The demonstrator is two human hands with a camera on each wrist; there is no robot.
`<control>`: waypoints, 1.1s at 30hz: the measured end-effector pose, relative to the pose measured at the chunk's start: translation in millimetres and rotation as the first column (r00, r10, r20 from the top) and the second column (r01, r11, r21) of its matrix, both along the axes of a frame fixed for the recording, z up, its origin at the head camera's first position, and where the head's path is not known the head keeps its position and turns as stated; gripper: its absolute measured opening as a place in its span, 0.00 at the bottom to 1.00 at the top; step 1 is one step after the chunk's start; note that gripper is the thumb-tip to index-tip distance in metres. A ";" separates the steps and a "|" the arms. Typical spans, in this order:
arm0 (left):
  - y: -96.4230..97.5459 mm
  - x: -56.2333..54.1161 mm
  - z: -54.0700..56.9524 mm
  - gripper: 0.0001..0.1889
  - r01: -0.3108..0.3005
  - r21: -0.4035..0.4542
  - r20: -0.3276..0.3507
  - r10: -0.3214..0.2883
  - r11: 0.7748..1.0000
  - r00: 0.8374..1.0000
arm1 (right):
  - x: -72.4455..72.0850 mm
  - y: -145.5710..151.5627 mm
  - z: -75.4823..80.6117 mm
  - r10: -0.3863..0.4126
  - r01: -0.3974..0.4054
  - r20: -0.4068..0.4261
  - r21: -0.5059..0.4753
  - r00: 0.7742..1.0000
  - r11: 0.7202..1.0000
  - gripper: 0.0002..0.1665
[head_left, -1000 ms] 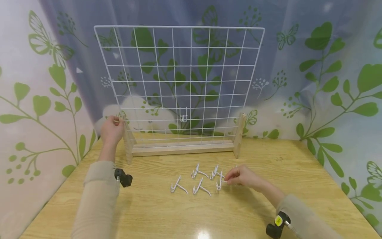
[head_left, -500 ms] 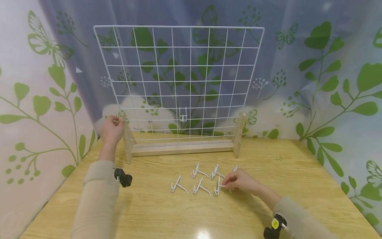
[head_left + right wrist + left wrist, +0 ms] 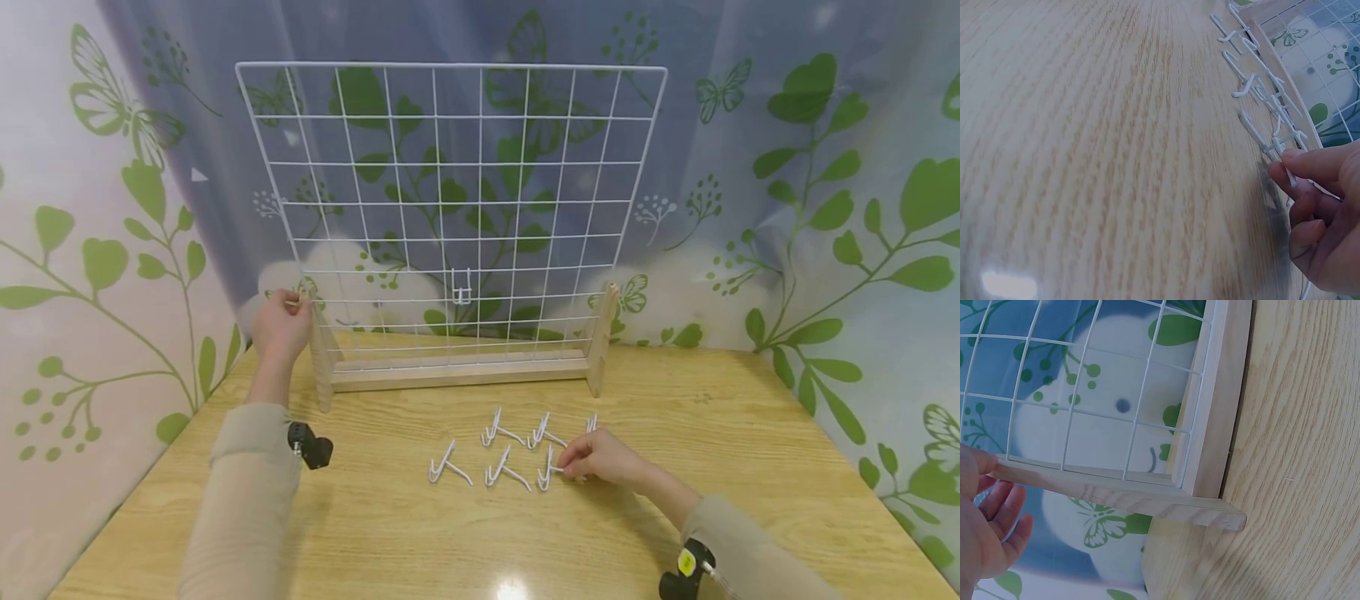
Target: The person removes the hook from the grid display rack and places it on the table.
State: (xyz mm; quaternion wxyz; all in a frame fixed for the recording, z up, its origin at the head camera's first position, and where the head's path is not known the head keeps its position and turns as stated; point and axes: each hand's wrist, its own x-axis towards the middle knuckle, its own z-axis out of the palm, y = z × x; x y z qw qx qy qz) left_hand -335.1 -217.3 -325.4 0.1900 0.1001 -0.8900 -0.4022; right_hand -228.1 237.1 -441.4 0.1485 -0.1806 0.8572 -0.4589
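A white wire grid panel [image 3: 480, 202] stands upright in a wooden stand [image 3: 461, 381]. My left hand [image 3: 282, 329] holds the top end of the stand's left wooden post [image 3: 1116, 495], thumb and fingertips meeting at it in the left wrist view. On the tabletop, my right hand [image 3: 606, 458] pinches the prong of a white wire hook [image 3: 548, 468] between thumb and index finger. That hook sits at the right end of the front row, its double-wire end pointing away from the fingers. One small hook [image 3: 462, 300] hangs on the grid's lower middle.
Several similar white hooks lie in two rows on the wooden table [image 3: 420, 542], among them a front-left hook [image 3: 448, 465] and a back-middle hook [image 3: 498, 429]. Another hook [image 3: 592, 422] is partly behind my right hand. A patterned curtain [image 3: 750, 250] surrounds the table.
My right hand has brought the pinched hook slightly towards me and to the left, lining it up with the front row. The left hand has stayed on the post.
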 end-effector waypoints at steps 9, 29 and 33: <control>0.4 -0.5 -0.9 0.20 -0.006 -0.002 -0.004 0.006 1.000 1.000 | -0.9 -1.3 -1.4 -0.006 0.006 0.003 0.010 1.000 1.000 0.05; -0.6 -2.0 -3.2 0.20 -0.008 -0.004 -0.024 0.008 1.000 1.000 | -1.1 -4.3 -3.1 -0.039 0.039 0.005 0.010 0.999 0.999 0.05; -0.5 -2.0 -3.1 0.20 -0.008 -0.006 -0.032 0.008 1.000 0.999 | -0.5 -4.4 -3.4 -0.048 0.047 0.011 0.014 0.999 0.999 0.06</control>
